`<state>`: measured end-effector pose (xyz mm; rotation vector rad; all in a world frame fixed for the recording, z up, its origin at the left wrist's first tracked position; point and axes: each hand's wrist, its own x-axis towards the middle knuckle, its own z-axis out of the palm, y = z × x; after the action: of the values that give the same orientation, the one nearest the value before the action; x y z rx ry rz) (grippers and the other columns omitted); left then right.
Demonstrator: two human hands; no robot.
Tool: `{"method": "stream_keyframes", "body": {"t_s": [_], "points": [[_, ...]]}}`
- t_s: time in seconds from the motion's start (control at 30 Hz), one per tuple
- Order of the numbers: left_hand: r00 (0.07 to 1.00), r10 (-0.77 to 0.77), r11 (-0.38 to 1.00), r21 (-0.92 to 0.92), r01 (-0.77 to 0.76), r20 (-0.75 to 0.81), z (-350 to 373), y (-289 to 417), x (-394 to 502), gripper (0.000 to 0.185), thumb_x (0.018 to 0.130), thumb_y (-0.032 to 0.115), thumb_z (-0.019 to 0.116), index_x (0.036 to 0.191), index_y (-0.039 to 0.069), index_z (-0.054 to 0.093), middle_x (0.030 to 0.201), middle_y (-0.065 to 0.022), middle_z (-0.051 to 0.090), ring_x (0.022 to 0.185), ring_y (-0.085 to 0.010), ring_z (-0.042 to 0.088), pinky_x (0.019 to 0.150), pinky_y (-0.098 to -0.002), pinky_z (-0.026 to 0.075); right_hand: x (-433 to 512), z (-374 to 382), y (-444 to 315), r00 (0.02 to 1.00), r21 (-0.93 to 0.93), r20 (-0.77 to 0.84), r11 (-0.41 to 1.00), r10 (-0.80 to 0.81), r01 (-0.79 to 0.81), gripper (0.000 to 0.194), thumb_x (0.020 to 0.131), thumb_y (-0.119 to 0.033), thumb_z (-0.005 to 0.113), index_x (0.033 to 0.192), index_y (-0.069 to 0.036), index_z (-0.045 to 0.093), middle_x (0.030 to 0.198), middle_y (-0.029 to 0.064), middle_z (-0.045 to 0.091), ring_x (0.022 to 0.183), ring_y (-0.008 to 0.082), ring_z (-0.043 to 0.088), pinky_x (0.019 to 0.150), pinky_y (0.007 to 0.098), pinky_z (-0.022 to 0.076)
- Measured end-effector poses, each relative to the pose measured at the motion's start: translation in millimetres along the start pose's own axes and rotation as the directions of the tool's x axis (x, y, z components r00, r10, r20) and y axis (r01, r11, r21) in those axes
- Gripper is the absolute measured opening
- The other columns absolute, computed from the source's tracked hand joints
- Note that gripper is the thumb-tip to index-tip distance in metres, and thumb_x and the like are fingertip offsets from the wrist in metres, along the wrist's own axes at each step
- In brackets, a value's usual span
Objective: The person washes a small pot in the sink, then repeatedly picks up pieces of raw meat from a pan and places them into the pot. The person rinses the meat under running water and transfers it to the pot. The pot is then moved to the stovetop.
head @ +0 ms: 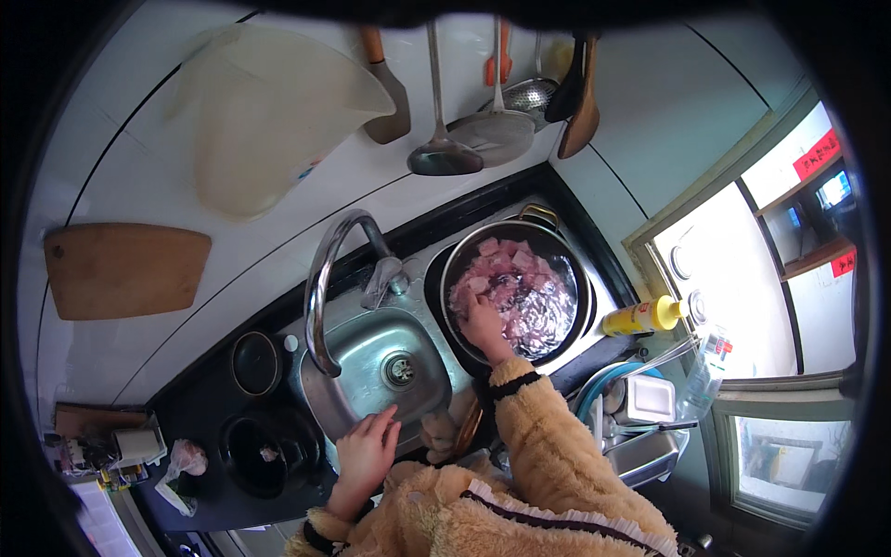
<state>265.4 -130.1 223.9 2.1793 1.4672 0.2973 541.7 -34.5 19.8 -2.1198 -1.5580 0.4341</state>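
Observation:
A large pot (582, 317) stands in the right part of the sink unit, holding water and many pink chunks of raw meat (521, 268). My right hand (485, 326) reaches over its near left side, fingertips dipped among the chunks; whether they grip a piece is hidden. The water surface is rippled and shiny. My left hand (367, 444) rests over the front rim of the steel sink basin (348, 397), with nothing held and its fingers slightly apart. The curved chrome faucet (317, 299) arches above that basin.
A black pot (240, 456), a small dark bowl (255, 363) and a plastic bag (182, 473) stand on the left counter. At right are a yellow bottle (637, 317) and stacked dishes with a steel pan (644, 456). A ladle (445, 154) and other utensils hang on the wall.

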Motion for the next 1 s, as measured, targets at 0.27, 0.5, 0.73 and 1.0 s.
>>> {"method": "stream_keyframes", "body": {"t_s": [0.27, 0.5, 0.73, 1.0], "points": [[0.998, 0.019, 0.999, -0.031, -0.021, -0.053, -1.5, -7.4, -8.7, 0.023, 0.083, 0.018, 0.064, 0.105, 0.011, 0.066, 0.080, -0.0039, 0.065, 0.071, -0.0250, 0.064, 0.060, -0.0360, 0.050, 11.1, -10.9, 29.5, 0.985, 0.506, 0.118, 0.846, 0.123, -0.166, 0.048, 0.079, -0.014, 0.062, 0.124, -0.010, 0.046, 0.092, 0.0127, 0.062, 0.078, 0.0303, 0.064, 0.065, 0.0367, 0.0518], [0.999, 0.042, 0.999, 0.000, -0.042, -0.013, -0.2, -3.6, -6.4, 0.023, 0.085, 0.019, 0.062, 0.106, 0.012, 0.064, 0.081, -0.0060, 0.064, 0.071, -0.0273, 0.064, 0.059, -0.0382, 0.050, 0.3, -64.4, 32.7, 0.816, 0.749, 0.502, 0.327, 0.288, -0.576, 0.035, 0.089, -0.028, 0.059, 0.115, -0.008, 0.046, 0.085, 0.0065, 0.059, 0.067, 0.0146, 0.058, 0.053, 0.0272, 0.0470], [0.998, 0.060, 0.998, 0.026, -0.060, -0.007, -0.2, -0.5, -3.7, 0.022, 0.085, 0.019, 0.063, 0.106, 0.012, 0.065, 0.082, -0.0046, 0.066, 0.069, -0.0259, 0.065, 0.059, -0.0360, 0.050, -7.1, -56.7, 40.5, 0.833, 0.872, 0.488, -0.103, 0.260, -0.479, 0.020, 0.095, -0.023, 0.055, 0.108, -0.010, 0.051, 0.093, 0.0043, 0.061, 0.080, 0.0161, 0.061, 0.065, 0.0289, 0.0516], [0.995, 0.018, 0.997, -0.081, -0.010, 0.095, 12.3, -4.2, 3.3, 0.027, 0.085, 0.020, 0.062, 0.109, 0.010, 0.063, 0.088, -0.0076, 0.066, 0.076, -0.0267, 0.065, 0.065, -0.0369, 0.051, -6.6, -42.5, 42.0, 0.902, 0.914, 0.402, -0.122, 0.159, -0.387, 0.020, 0.095, -0.025, 0.054, 0.107, -0.009, 0.052, 0.094, 0.0070, 0.062, 0.081, 0.0208, 0.064, 0.070, 0.0328, 0.0547]]}}
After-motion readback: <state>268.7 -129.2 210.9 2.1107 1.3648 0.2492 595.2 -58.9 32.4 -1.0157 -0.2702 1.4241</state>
